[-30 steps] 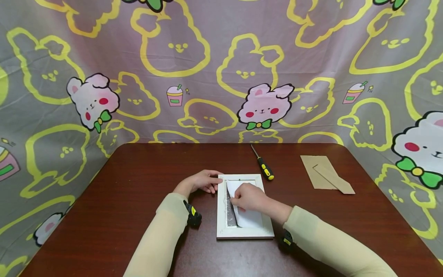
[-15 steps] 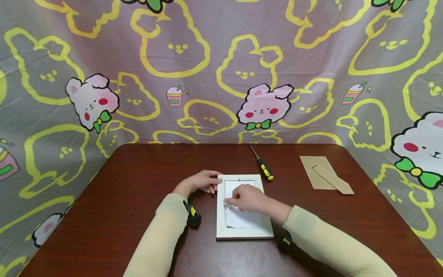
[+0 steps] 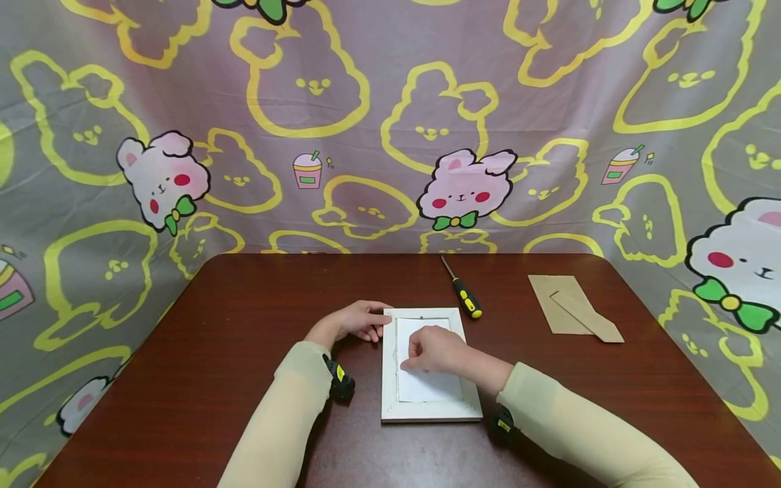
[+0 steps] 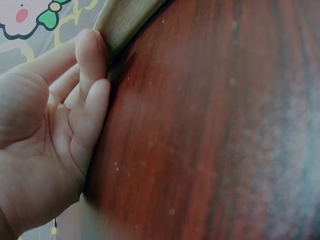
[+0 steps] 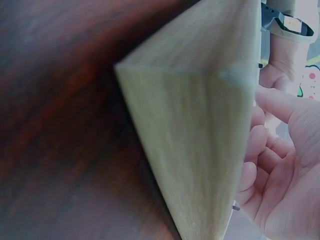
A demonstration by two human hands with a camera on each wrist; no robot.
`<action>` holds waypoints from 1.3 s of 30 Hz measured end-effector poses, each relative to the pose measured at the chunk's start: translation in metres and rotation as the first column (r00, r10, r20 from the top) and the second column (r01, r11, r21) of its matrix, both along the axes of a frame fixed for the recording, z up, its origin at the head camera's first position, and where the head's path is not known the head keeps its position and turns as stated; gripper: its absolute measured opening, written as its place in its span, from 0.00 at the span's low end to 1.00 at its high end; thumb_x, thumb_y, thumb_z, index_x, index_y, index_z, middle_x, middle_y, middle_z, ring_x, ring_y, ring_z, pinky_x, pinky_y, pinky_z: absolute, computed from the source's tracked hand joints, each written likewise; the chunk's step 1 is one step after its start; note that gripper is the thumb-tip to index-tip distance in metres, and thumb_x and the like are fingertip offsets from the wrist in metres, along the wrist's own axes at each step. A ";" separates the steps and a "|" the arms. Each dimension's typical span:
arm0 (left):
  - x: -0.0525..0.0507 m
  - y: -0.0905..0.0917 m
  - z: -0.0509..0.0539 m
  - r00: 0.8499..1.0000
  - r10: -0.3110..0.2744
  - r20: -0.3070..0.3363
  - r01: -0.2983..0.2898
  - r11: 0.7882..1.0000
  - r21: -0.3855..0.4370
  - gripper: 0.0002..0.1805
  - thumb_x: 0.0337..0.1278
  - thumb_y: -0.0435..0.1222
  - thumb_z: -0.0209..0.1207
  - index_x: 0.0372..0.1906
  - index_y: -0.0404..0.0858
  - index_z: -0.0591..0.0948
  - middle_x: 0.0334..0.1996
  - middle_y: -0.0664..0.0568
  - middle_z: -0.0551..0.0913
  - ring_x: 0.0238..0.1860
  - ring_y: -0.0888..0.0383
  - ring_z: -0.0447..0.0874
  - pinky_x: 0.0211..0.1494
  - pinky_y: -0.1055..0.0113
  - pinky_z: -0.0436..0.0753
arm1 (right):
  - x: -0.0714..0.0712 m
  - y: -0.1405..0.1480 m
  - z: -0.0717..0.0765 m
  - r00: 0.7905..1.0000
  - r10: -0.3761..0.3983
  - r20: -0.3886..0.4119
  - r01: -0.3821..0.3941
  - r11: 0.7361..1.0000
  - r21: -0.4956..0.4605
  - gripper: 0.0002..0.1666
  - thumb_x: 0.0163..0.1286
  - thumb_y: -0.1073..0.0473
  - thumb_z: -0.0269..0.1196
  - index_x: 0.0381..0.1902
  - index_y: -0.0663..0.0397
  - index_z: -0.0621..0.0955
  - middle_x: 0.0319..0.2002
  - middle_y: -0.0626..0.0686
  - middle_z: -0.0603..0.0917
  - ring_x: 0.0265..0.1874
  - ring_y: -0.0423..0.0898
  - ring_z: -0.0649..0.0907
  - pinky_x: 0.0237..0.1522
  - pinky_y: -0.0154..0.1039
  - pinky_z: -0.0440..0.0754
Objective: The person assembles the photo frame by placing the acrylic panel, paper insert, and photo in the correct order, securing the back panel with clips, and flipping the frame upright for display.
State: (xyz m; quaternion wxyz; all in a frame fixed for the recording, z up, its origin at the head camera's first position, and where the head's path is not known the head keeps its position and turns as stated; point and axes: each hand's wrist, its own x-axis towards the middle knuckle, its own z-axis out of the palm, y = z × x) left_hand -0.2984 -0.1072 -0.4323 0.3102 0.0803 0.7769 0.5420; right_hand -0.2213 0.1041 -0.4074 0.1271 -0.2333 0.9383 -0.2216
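A white picture frame (image 3: 390,379) lies back side up on the table, its wood-grained side edge (image 5: 185,130) large in the right wrist view. A white sheet (image 3: 430,390) lies flat in its opening. My left hand (image 3: 361,320) holds the frame's far left corner, thumb on the rim and fingers at the side; the left wrist view shows the thumb and fingers at that corner. Above the sheet, my right hand (image 3: 436,350) has curled fingers (image 5: 256,142), and its thumb reaches down to the sheet near the left edge. The thumb's exact contact is hard to see.
Behind the frame lies a black and yellow screwdriver (image 3: 466,298), its shaft pointing away. To the right is a brown backing board (image 3: 558,308) with a stand leg (image 3: 588,318) across it. A patterned cloth (image 3: 366,135) hangs behind the brown table (image 3: 244,291).
The white sheet, lifted at its left edge with a grey surface showing beneath, has come down flat in the frame. My right thumb moved to the left edge, then slightly toward me. The left hand stayed.
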 end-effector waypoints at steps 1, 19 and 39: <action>0.000 0.000 0.000 1.000 0.000 0.002 0.000 1.000 0.001 0.23 0.68 0.38 0.57 0.66 0.39 0.72 0.20 0.51 0.77 0.17 0.62 0.77 0.24 0.71 0.77 | 0.000 0.000 0.000 1.000 0.004 -0.009 -0.004 1.000 -0.003 0.17 0.58 0.49 0.72 0.17 0.43 0.77 0.14 0.41 0.75 0.20 0.40 0.73 0.24 0.36 0.68; -0.001 -0.001 0.000 1.000 -0.011 -0.011 0.011 1.000 -0.009 0.25 0.68 0.40 0.58 0.67 0.39 0.71 0.21 0.50 0.78 0.18 0.62 0.79 0.25 0.69 0.78 | 0.002 0.001 0.002 0.979 0.098 -0.177 -0.075 0.989 0.131 0.33 0.58 0.44 0.72 0.59 0.50 0.80 0.63 0.52 0.74 0.64 0.55 0.70 0.55 0.53 0.73; -0.001 0.000 -0.001 1.000 -0.010 0.008 0.010 1.000 0.006 0.24 0.69 0.38 0.57 0.66 0.38 0.71 0.20 0.50 0.78 0.18 0.61 0.78 0.25 0.70 0.78 | 0.000 0.010 0.004 0.974 0.080 -0.211 -0.078 0.997 0.015 0.21 0.67 0.47 0.65 0.53 0.51 0.83 0.57 0.52 0.79 0.60 0.53 0.74 0.55 0.51 0.73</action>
